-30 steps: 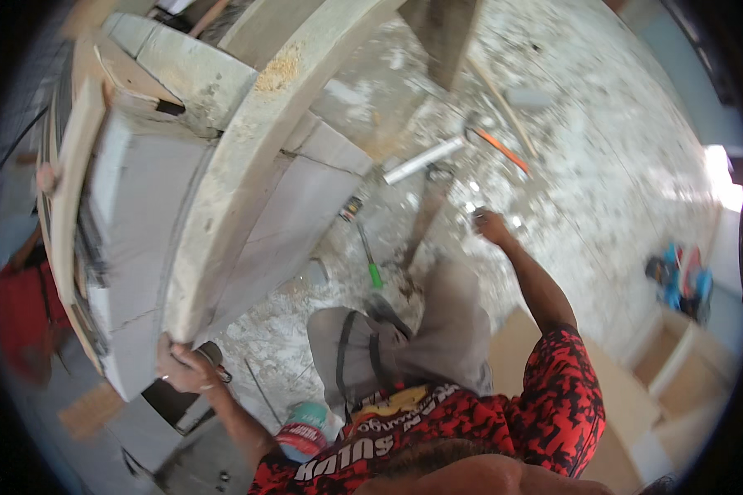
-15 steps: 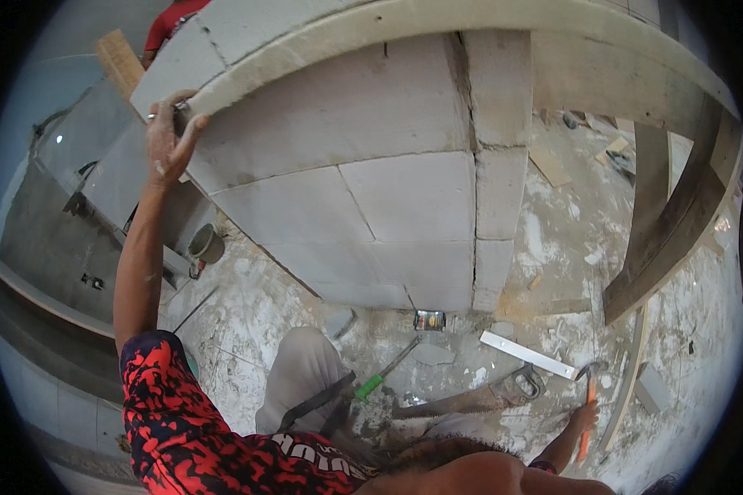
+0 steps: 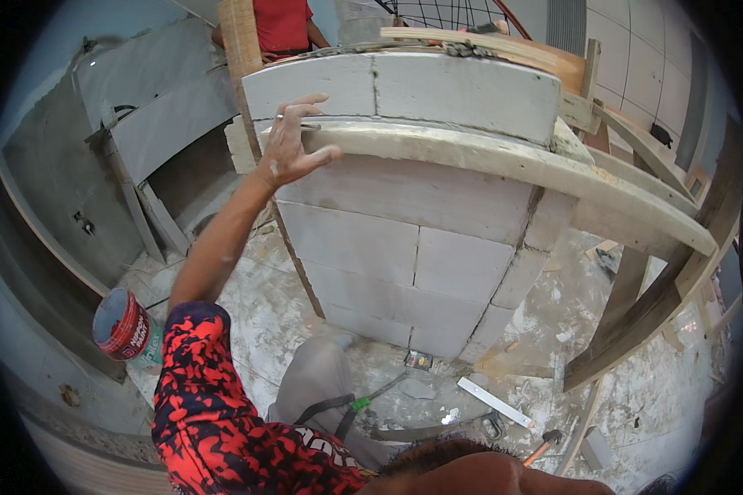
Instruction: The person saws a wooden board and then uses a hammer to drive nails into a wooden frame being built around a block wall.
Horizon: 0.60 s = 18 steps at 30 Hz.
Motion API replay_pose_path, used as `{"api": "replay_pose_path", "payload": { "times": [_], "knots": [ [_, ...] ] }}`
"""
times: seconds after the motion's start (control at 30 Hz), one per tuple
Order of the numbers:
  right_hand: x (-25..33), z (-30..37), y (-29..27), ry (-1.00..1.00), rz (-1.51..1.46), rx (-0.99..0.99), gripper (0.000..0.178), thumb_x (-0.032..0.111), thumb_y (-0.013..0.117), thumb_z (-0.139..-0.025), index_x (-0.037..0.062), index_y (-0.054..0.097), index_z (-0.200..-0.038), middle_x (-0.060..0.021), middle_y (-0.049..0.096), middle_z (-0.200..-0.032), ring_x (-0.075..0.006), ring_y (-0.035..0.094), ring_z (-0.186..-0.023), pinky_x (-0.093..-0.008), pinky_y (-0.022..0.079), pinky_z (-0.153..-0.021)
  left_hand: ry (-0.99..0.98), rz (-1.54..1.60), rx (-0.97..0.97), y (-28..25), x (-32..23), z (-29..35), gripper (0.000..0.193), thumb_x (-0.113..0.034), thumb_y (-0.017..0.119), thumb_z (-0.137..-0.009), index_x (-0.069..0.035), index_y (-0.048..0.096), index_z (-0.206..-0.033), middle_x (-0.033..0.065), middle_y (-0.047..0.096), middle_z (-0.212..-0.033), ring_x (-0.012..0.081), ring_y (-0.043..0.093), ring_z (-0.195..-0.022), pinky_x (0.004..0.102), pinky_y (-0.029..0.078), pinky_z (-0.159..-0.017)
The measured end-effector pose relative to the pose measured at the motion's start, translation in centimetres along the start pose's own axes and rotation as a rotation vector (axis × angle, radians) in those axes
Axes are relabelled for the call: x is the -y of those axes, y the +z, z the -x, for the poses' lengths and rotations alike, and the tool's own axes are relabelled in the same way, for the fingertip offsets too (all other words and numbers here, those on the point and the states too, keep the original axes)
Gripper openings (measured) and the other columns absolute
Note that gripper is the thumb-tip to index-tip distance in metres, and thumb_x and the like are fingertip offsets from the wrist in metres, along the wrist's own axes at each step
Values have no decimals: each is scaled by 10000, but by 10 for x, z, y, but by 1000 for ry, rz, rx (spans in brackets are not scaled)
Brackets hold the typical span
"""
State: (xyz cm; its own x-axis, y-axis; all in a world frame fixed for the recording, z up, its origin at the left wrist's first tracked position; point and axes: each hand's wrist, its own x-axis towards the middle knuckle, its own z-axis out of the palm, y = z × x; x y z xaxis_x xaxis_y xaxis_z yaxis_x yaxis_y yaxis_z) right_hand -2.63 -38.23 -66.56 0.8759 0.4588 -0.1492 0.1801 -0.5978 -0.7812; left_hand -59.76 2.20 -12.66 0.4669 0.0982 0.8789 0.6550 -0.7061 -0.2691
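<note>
**Left hand (image 3: pixel 289 148) at left end of curved board (image 3: pixel 470 155)**

The board's long axis is running rightward from the spread fingers (image 3: pixel 301 109) across the block wall (image 3: pixel 355 235); whether they are gripping anything, I cannot tell. The right hand is not showing.

the floor (image 3: pixel 243 346) is gray, smeared and spotted with white dust. on the left stands a bare gray wall (image 3: pixel 41 177), pale blue paint (image 3: pixel 132 18) above it. a pale gray panel (image 3: pixel 177 136) leans out over a dark recess (image 3: pixel 194 177). at upper right, large pale tiles (image 3: pixel 644 62) meet a ribbed gray strip (image 3: pixel 566 33). the light is soft and pale.
</note>
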Motion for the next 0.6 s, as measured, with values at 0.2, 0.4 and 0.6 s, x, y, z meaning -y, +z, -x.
{"api": "replay_pose_path", "payload": {
  "times": [0.2, 0.4, 0.6],
  "knots": [
    [130, 77, -45, -121, -508, 17, 319, 329, 500, -956, 60, 467, -1124, -68, 525, -714, -163, 542, -543, -296, 485, -496, -316, 581, -70, 10, -70, 58, 273, -191, 425, -989, -16, 547, -1159, 167, 590, -1119, 222, 591, -968, 339, 472, -843],
    [261, 139, -12, -533, -1025, -69, 357, 394, 510, -961, 44, 458, -1003, -30, 430, -640, -89, 443, -466, -225, 386, -397, -313, 835, 251, 49, -129, 54, 355, -288, 430, -995, -69, 543, -1250, 149, 594, -959, 222, 585, -837, 359, 469, -798],
    [245, 148, 37, -755, -928, -21, 416, 454, 537, -935, 52, 443, -977, -15, 438, -628, -102, 433, -439, -231, 359, -386, -127, 1135, 169, 62, -126, 28, 334, -176, 479, -971, -75, 554, -1280, 117, 583, -946, 236, 546, -910, 347, 447, -827]
  ]
}}
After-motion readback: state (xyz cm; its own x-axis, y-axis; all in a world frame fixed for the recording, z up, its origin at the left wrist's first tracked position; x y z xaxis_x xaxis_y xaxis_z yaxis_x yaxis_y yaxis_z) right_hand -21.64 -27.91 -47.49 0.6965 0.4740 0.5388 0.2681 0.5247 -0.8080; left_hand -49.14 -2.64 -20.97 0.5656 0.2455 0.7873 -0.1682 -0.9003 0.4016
